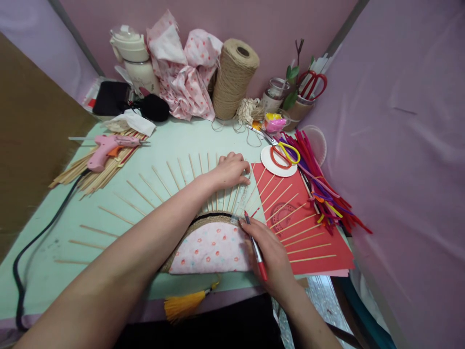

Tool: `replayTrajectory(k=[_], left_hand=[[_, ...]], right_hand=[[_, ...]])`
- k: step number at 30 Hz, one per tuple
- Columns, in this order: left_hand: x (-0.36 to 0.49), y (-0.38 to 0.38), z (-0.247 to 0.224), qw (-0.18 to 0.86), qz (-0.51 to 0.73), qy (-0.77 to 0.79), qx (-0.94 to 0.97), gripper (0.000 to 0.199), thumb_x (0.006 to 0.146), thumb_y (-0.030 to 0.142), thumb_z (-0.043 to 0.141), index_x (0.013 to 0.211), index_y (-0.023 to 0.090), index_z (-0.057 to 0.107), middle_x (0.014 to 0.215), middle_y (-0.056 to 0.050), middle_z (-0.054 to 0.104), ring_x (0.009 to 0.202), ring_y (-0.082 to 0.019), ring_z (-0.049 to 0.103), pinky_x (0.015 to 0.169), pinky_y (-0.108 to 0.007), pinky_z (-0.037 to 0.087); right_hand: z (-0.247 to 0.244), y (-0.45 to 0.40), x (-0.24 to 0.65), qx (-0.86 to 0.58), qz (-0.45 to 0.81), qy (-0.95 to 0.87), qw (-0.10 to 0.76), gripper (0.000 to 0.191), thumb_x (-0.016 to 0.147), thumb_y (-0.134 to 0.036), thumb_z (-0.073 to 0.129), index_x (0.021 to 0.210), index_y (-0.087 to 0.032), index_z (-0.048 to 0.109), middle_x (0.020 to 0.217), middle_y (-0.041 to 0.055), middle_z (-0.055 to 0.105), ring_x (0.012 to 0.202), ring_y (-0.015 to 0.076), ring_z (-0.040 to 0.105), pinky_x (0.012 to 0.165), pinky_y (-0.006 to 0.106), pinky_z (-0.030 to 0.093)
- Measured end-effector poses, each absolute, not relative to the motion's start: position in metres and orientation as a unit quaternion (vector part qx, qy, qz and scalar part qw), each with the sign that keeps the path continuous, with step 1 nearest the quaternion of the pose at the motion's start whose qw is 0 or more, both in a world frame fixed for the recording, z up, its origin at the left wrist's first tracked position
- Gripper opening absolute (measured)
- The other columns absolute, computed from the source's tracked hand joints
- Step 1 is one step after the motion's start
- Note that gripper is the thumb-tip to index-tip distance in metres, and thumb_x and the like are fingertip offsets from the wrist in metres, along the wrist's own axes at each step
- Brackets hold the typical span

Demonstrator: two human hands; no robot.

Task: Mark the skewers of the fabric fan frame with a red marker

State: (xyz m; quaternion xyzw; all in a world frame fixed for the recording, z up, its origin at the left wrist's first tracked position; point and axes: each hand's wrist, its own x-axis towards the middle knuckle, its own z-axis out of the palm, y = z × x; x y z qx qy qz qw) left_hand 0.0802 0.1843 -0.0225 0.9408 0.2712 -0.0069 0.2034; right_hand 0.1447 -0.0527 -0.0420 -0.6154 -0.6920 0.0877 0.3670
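A half-round piece of floral fabric [212,247] edged with twine and a black line lies at the table's front, thin wooden sticks [145,195] fanning out from it. Over the upper sticks, my left hand [231,169] has curled fingers near the top of a clear ruler [241,198]; whether it grips the ruler or a stick is unclear. My right hand [267,249] holds a red-and-white pen [258,256], its tip pointing up beside the ruler's lower end. My left forearm hides part of the fan. The right-hand sticks lie over red paper [327,261].
A pink glue gun [109,148] rests on loose sticks at the left, its cord running forward. Bottle, cloth, twine spool [235,80] and jars line the back. Scissors [288,152] and pipe cleaners [330,194] lie right; a yellow tassel [185,304] hangs at the front edge.
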Motion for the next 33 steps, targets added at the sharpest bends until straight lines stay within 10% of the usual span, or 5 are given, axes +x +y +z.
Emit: replayTrajectory(k=[33], left_hand=[[0.080, 0.183, -0.020, 0.202, -0.007, 0.273, 0.940, 0.034, 0.086, 0.043, 0.062, 0.112, 0.021, 0.065, 0.122, -0.012, 0.055, 0.121, -0.031, 0.042, 0.094, -0.043, 0.032]], right_hand=[[0.004, 0.008, 0.188, -0.687, 0.272, -0.567, 0.364, 0.026, 0.096, -0.035, 0.049, 0.110, -0.019, 0.064, 0.084, 0.0043, 0.073, 0.075, 0.0169, 0.069, 0.063, 0.026, 0.051]])
